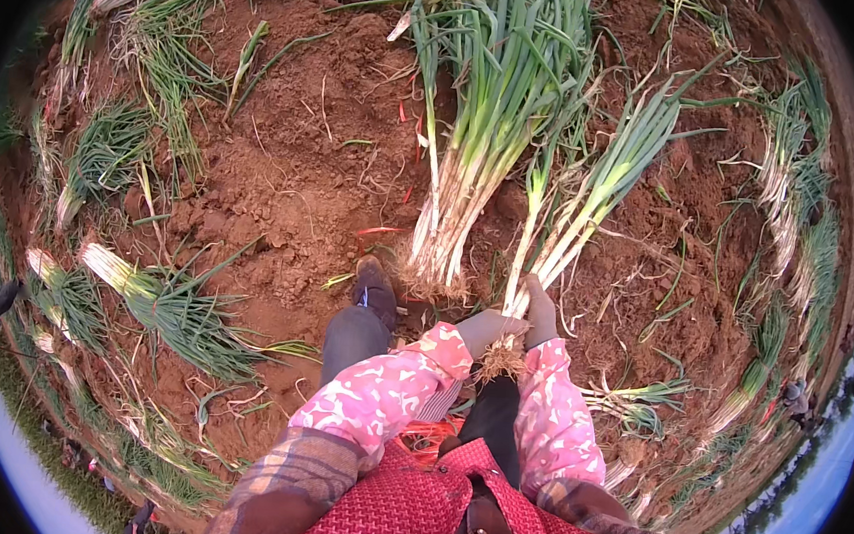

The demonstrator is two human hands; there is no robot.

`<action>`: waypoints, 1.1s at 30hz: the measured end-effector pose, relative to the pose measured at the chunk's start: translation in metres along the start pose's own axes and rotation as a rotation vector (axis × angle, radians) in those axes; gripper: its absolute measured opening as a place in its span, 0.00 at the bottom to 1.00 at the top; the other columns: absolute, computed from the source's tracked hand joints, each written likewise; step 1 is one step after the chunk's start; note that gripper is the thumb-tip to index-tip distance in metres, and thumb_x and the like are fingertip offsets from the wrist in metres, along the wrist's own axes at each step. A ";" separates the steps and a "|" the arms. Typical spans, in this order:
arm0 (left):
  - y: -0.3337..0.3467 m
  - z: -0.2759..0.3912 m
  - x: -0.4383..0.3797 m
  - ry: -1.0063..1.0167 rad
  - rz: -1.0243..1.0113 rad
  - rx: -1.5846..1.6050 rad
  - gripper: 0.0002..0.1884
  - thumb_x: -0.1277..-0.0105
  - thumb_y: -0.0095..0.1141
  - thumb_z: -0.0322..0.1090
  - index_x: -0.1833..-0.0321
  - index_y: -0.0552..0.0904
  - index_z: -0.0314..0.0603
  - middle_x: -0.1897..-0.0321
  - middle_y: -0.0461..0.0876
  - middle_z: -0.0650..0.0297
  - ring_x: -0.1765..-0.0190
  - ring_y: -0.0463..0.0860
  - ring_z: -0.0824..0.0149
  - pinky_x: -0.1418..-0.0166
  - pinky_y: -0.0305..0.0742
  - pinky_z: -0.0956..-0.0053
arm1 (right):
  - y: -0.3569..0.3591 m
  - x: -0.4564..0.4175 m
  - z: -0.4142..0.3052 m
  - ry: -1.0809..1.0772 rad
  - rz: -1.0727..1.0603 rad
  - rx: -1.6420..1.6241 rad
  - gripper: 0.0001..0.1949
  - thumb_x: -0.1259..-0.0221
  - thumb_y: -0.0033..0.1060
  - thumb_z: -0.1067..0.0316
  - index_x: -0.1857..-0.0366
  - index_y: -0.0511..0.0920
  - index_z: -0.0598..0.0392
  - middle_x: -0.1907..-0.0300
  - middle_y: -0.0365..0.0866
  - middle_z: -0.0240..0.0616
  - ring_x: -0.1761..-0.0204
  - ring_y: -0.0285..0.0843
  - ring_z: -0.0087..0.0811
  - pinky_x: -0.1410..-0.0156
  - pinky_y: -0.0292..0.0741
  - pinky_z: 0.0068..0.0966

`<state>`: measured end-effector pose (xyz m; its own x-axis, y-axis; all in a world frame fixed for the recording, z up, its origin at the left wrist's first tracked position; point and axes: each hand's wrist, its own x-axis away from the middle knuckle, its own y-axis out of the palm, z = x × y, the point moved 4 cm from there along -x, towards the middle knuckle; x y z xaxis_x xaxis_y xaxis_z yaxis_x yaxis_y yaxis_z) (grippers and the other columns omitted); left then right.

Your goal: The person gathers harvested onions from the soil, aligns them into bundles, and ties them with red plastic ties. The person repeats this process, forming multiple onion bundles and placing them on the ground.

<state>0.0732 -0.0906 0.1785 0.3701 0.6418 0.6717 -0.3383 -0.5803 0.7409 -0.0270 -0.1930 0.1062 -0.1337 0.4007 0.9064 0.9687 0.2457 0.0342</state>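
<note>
Both hands are closed around a small bunch of green onions (567, 229) near its root end. My left hand (493, 329) grips low, just above the tangled brown roots (501, 357). Opposite it, my right hand (541, 312) wraps the white stalks from the right side. The bunch leans up and to the right, its green leaves fanning away from me. Beside it on the soil lies a larger pile of green onions (472, 173), roots toward me and leaves pointing away. Neither hand touches that pile.
Bundled green onions (160, 306) lie on the red-brown soil (283, 180) at left. More onion bundles (754, 368) line the right side. Red plastic strips (425, 440) sit between my legs, and my shoe (376, 289) is near the pile's roots. Distant people (796, 398) appear at the rim.
</note>
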 end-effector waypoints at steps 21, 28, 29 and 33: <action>-0.185 -0.056 -0.091 -0.129 -0.011 -0.021 0.22 0.24 0.64 0.40 0.34 0.76 0.35 0.43 0.85 0.52 0.47 0.89 0.61 0.43 0.88 0.65 | 0.002 -0.177 0.105 -0.466 0.118 0.170 0.17 0.32 0.69 0.58 0.56 0.85 0.65 0.63 0.87 0.35 0.64 0.79 0.23 0.55 0.77 0.27; -0.207 -0.074 -0.078 0.064 -0.122 -0.430 0.21 0.23 0.59 0.40 0.36 0.80 0.30 0.50 0.89 0.56 0.52 0.90 0.66 0.47 0.87 0.71 | -0.034 -0.164 0.111 -0.722 0.253 0.431 0.21 0.35 0.70 0.52 0.58 0.86 0.65 0.68 0.88 0.43 0.66 0.83 0.30 0.54 0.78 0.33; -0.213 -0.082 -0.082 0.046 -0.128 -0.419 0.21 0.23 0.59 0.40 0.35 0.80 0.30 0.50 0.89 0.56 0.52 0.90 0.65 0.47 0.87 0.71 | -0.037 -0.166 0.114 -0.715 0.239 0.389 0.21 0.36 0.70 0.52 0.58 0.86 0.65 0.69 0.88 0.44 0.66 0.82 0.31 0.54 0.78 0.34; -0.225 -0.109 -0.096 -0.055 -0.058 -0.120 0.20 0.20 0.56 0.39 0.36 0.80 0.29 0.49 0.89 0.52 0.48 0.90 0.59 0.44 0.88 0.67 | -0.034 -0.185 0.154 -0.679 0.260 0.472 0.23 0.38 0.73 0.49 0.64 0.84 0.66 0.69 0.85 0.41 0.67 0.77 0.30 0.56 0.75 0.34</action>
<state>0.0196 0.0328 -0.0530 0.4383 0.6421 0.6290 -0.4150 -0.4762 0.7753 -0.0676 -0.1397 -0.1276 -0.1618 0.8981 0.4090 0.8180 0.3539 -0.4535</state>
